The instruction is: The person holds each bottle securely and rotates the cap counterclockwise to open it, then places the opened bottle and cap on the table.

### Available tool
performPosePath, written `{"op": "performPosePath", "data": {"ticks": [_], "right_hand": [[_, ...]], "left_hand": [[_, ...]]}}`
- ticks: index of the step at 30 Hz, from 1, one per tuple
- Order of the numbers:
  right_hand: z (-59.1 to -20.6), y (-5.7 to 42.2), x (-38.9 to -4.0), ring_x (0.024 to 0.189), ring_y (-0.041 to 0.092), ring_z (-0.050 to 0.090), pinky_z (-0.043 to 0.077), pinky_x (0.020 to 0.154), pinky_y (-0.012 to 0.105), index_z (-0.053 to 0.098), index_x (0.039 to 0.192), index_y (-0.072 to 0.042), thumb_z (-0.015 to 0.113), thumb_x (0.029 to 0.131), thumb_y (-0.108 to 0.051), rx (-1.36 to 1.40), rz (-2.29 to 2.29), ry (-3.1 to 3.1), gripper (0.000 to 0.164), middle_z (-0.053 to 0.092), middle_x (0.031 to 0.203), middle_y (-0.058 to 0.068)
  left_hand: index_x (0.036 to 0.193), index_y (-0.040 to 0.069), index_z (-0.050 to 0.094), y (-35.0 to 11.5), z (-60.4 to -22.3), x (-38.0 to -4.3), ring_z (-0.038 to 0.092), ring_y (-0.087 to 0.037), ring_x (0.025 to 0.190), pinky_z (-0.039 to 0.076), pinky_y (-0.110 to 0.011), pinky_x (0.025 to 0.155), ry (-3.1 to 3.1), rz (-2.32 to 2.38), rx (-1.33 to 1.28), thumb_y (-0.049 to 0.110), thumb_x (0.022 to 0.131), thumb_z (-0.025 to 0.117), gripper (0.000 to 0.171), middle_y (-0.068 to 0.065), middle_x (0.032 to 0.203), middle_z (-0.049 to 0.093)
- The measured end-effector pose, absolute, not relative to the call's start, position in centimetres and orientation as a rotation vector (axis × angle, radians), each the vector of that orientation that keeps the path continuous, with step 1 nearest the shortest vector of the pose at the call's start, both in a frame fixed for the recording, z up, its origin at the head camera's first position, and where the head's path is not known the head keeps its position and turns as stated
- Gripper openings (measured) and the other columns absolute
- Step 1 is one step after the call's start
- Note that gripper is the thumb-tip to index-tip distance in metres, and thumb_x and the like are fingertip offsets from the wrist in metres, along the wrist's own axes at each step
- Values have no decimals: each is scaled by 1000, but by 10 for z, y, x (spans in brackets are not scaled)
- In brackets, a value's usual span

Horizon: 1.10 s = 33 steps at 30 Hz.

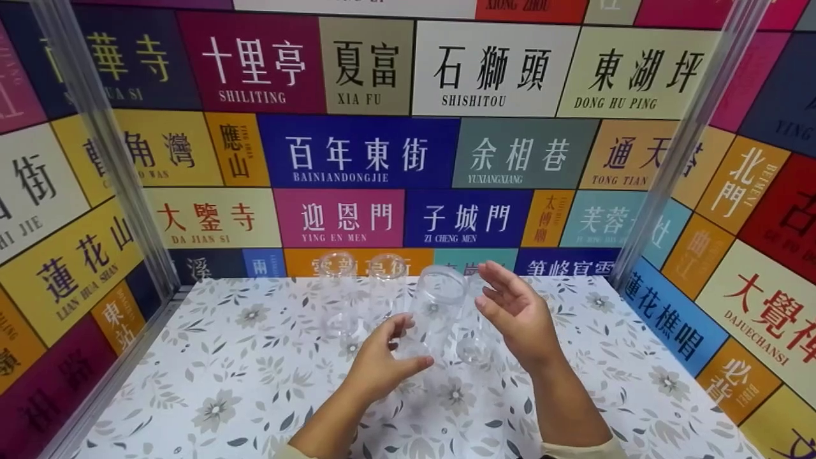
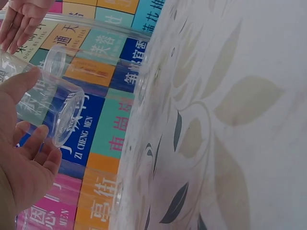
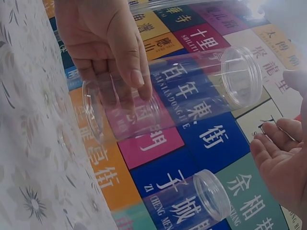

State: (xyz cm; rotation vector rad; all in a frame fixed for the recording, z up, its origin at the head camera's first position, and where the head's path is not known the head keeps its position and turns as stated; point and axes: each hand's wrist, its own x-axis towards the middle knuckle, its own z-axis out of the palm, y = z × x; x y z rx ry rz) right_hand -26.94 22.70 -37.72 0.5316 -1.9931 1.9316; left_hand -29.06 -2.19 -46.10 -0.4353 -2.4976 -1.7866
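Observation:
A clear plastic jar [image 1: 440, 306] is held upright above the table by my left hand [image 1: 386, 363], thumb on one side and fingers round the other, near its lower end. In the right wrist view, that left hand [image 3: 103, 52] shows through and around the transparent wall of the jar [image 3: 192, 91]. My right hand [image 1: 519, 319] is raised to the right of the jar's top, fingers loosely bent and apart from it. The left wrist view has the right hand [image 2: 21, 21] at its top left corner, holding nothing.
Two more clear jars [image 1: 338, 306] [image 1: 387, 287] stand at the back left of the flower-patterned table [image 1: 255, 389]. Another jar [image 1: 475, 347] stands behind the right hand. Walls with coloured sign panels [image 1: 357, 153] and clear corner posts [image 1: 663, 166] enclose the table.

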Motion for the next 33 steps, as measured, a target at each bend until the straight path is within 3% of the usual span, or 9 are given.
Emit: {"op": "performPosePath", "data": {"ticks": [14,24,33], "right_hand": [[-379,211,-263,153,33,51,56,109,23,43,161,-2,73,98,-3,608,1917,-2089,70,50,166,7],[-380,211,-263,157,13,42,39,121,13,47,159,-3,82,92,-5,616,1804,-2137,76,49,165,5],[-383,213,-264,149,6,50,41,120,14,53,155,-2,83,91,-4,608,1813,-2142,71,53,162,9]], "left_hand": [[152,21,56,-19,-456,-281,58,-26,142,48,-51,122,-2559,-1761,-492,47,80,94,86,-1,151,64],[153,17,55,-16,-459,-278,57,-30,144,48,-51,122,-2555,-1732,-555,44,81,94,87,-4,151,64],[152,19,56,-16,-460,-277,59,-27,139,51,-51,119,-2584,-1726,-574,44,81,94,84,-5,149,66]]}}
